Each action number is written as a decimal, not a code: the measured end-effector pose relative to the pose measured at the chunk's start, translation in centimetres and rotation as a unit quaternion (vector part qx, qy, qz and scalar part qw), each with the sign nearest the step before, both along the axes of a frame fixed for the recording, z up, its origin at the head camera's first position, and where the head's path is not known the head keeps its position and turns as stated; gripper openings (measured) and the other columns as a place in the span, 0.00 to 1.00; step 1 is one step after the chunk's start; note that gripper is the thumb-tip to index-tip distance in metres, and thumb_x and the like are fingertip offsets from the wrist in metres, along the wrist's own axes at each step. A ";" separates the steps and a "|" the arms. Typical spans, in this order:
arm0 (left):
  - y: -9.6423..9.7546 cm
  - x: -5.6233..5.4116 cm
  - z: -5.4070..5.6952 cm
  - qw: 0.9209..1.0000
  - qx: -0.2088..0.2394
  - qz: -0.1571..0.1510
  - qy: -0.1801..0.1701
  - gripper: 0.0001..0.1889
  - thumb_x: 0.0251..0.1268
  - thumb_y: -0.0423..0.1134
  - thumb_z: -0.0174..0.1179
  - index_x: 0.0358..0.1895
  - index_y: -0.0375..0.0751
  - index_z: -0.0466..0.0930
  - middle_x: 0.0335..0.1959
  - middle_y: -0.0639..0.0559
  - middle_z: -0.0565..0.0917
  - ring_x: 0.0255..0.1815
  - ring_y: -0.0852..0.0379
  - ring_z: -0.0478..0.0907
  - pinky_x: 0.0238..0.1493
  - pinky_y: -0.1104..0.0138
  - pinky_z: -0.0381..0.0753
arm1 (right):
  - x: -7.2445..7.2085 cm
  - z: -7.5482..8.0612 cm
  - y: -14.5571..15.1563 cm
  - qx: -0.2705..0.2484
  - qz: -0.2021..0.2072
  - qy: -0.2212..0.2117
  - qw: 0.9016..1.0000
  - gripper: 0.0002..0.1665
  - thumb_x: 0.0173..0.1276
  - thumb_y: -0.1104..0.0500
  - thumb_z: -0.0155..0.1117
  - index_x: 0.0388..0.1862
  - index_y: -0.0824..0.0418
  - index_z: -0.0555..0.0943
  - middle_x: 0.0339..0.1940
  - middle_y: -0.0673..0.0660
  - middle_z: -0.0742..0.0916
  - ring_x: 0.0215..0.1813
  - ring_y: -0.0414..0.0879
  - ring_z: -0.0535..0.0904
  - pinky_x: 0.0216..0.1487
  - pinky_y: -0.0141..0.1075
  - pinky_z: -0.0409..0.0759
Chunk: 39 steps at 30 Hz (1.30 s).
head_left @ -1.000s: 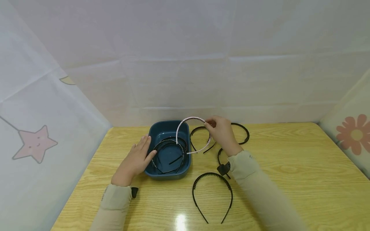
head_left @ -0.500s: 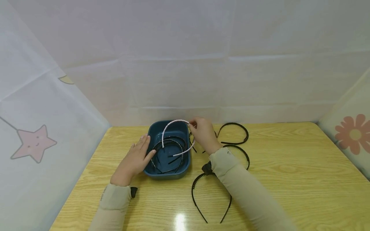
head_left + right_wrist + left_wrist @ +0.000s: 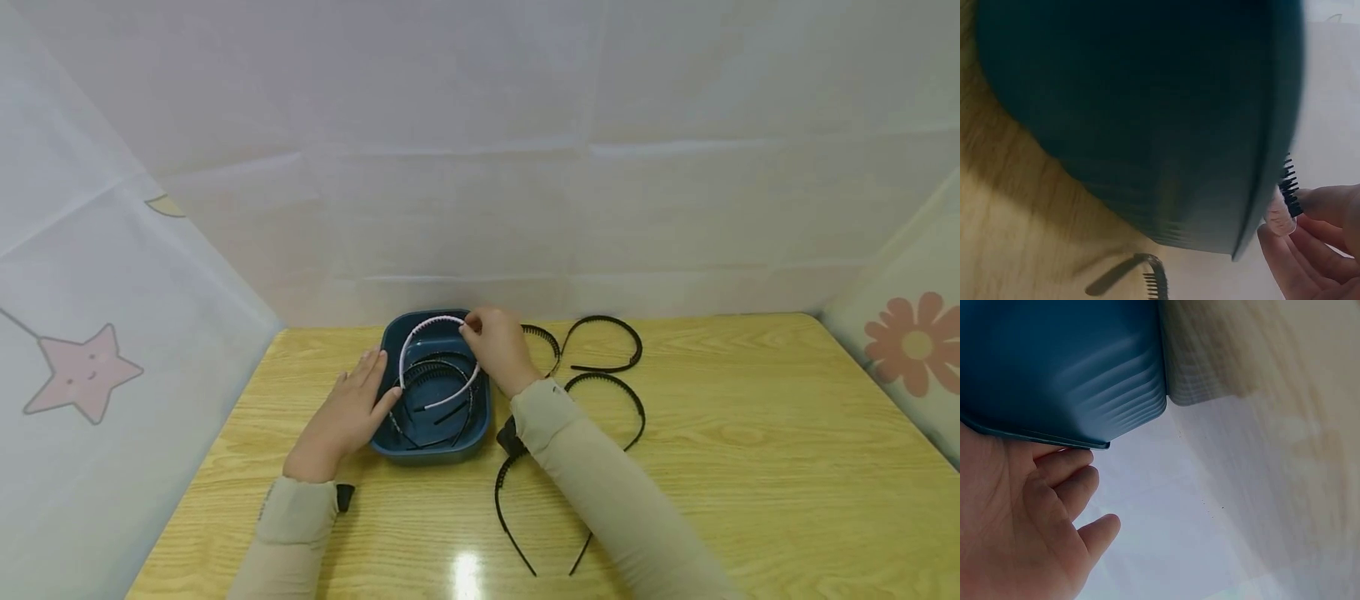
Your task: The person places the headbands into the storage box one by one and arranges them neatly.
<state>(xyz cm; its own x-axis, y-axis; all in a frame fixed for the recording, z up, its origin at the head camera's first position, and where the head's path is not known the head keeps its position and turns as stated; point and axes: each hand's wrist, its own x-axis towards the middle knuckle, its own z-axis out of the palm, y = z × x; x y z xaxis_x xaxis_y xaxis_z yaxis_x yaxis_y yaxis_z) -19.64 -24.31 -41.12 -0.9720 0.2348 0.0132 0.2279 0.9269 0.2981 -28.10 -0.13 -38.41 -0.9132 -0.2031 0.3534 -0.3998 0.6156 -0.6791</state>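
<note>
Between thumb and fingers, my right hand [image 3: 498, 350] pinches a pale pink headband [image 3: 413, 337] with black teeth over the dark blue bin [image 3: 390, 446]. In the right wrist view, the pink headband [image 3: 1280, 217] shows at the fingertips just past the bin's rim. My left hand [image 3: 337, 421] rests with extended fingers on the bin's left rim. From below, the left wrist view shows that hand [image 3: 1047, 506] touching the edge of the bin [image 3: 1085, 375]. Several black headbands [image 3: 431, 364] lie inside the bin, partly behind the pink one.
Right of the bin, several black toothed headbands lie on the wooden table [image 3: 750, 433]: one at the back [image 3: 637, 342], one in the middle [image 3: 641, 408] and one in front [image 3: 501, 508], partly under the right sleeve. A white sheet [image 3: 480, 208] hangs behind.
My right hand has moved left with the pink headband, from beside the bin's right rim to over its inside. The left hand has stayed on the rim.
</note>
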 end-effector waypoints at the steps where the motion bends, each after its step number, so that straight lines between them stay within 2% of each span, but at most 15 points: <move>1: 0.0 0.0 0.0 1.000 0.000 0.000 0.000 0.38 0.84 0.53 0.42 0.81 0.30 0.44 0.82 0.35 0.46 0.82 0.37 0.42 0.77 0.38 0.42 | 0.0 -0.1 -0.2 0.000 0.001 -0.003 1.000 0.09 0.72 0.61 0.68 0.43 0.67 0.87 0.39 0.59 0.89 0.39 0.50 0.86 0.42 0.41 0.85; 8: -0.1 -0.1 0.0 1.000 0.003 0.000 -0.001 0.38 0.84 0.52 0.43 0.81 0.30 0.45 0.82 0.35 0.46 0.83 0.37 0.41 0.78 0.38 0.41 | 0.0 -0.8 -0.5 0.007 0.004 -0.017 1.000 0.08 0.72 0.60 0.68 0.41 0.66 0.87 0.38 0.58 0.89 0.39 0.50 0.85 0.43 0.42 0.85; 14: -0.1 -0.1 -0.1 1.000 0.004 0.000 0.001 0.38 0.84 0.52 0.43 0.81 0.30 0.45 0.82 0.34 0.46 0.83 0.37 0.41 0.77 0.38 0.40 | 0.0 -1.3 -0.2 -0.018 0.012 -0.026 0.999 0.10 0.72 0.57 0.69 0.39 0.64 0.87 0.36 0.57 0.88 0.37 0.49 0.83 0.41 0.42 0.83; 18: -0.2 -0.1 -0.2 1.000 0.002 0.000 0.000 0.38 0.84 0.53 0.43 0.81 0.29 0.45 0.82 0.34 0.46 0.83 0.37 0.41 0.77 0.38 0.41 | 0.0 -1.4 0.2 -0.027 0.024 -0.030 0.999 0.11 0.74 0.57 0.66 0.45 0.65 0.87 0.40 0.58 0.89 0.42 0.50 0.84 0.46 0.42 0.84; 24: -0.3 -0.1 -0.4 1.000 0.003 -0.002 -0.002 0.39 0.84 0.55 0.41 0.81 0.30 0.44 0.82 0.34 0.46 0.83 0.37 0.41 0.77 0.37 0.40 | 0.1 -1.7 1.0 -0.066 0.031 -0.060 0.996 0.15 0.75 0.61 0.63 0.56 0.67 0.84 0.49 0.60 0.88 0.51 0.51 0.85 0.53 0.41 0.85; 31: -0.4 -0.1 -0.2 1.000 0.000 -0.002 -0.005 0.40 0.83 0.58 0.38 0.81 0.30 0.44 0.82 0.35 0.45 0.83 0.37 0.41 0.78 0.38 0.41 | 0.6 -1.5 2.7 -0.087 0.048 -0.031 0.995 0.12 0.73 0.64 0.63 0.52 0.65 0.86 0.44 0.60 0.89 0.46 0.53 0.86 0.48 0.43 0.86; 36: -0.4 -0.1 -0.2 1.000 -0.003 -0.002 -0.005 0.39 0.83 0.58 0.39 0.81 0.30 0.44 0.82 0.35 0.45 0.83 0.37 0.41 0.78 0.38 0.41 | 1.1 -1.2 4.4 -0.087 0.053 -0.043 0.994 0.12 0.75 0.62 0.62 0.53 0.64 0.86 0.44 0.58 0.89 0.45 0.52 0.85 0.46 0.44 0.86; 39: -0.3 -0.2 -0.3 1.000 -0.003 -0.003 -0.004 0.39 0.83 0.56 0.40 0.81 0.30 0.44 0.82 0.35 0.46 0.83 0.37 0.41 0.78 0.38 0.41 | 1.3 -1.0 5.8 -0.087 0.053 -0.036 0.994 0.13 0.75 0.62 0.61 0.53 0.63 0.85 0.43 0.58 0.88 0.45 0.52 0.85 0.46 0.45 0.86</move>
